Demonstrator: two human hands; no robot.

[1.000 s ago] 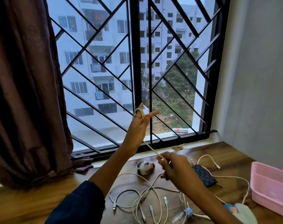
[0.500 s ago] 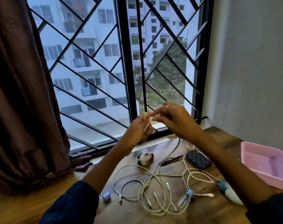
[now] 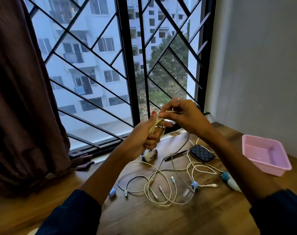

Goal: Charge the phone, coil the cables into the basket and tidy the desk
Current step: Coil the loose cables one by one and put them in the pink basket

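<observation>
Both hands are raised above the wooden desk (image 3: 161,217) in front of the window. My left hand (image 3: 144,133) is closed around a small bundle of yellowish cable (image 3: 155,127) wound in loops. My right hand (image 3: 183,114) pinches the free end of that same cable just above the left fingers. Below them a tangle of white cables (image 3: 161,185) with several loose plugs lies spread on the desk. A pink plastic basket (image 3: 264,164) stands at the right edge with nothing visible in it. A dark patterned phone-like case (image 3: 202,153) lies among the cables.
A black pen (image 3: 175,155) lies beside the dark case. A black-and-white fuzzy object (image 3: 148,155) sits near the sill. A blue-capped clear bottle (image 3: 189,190), a small blue cap (image 3: 112,192) and a blue-and-white item (image 3: 230,181) lie about. Brown curtain (image 3: 22,99) at left, grey wall at right.
The cable was stretched between my raised left hand and lower right hand; now both hands are close together, with the cable wound in loops in my left hand.
</observation>
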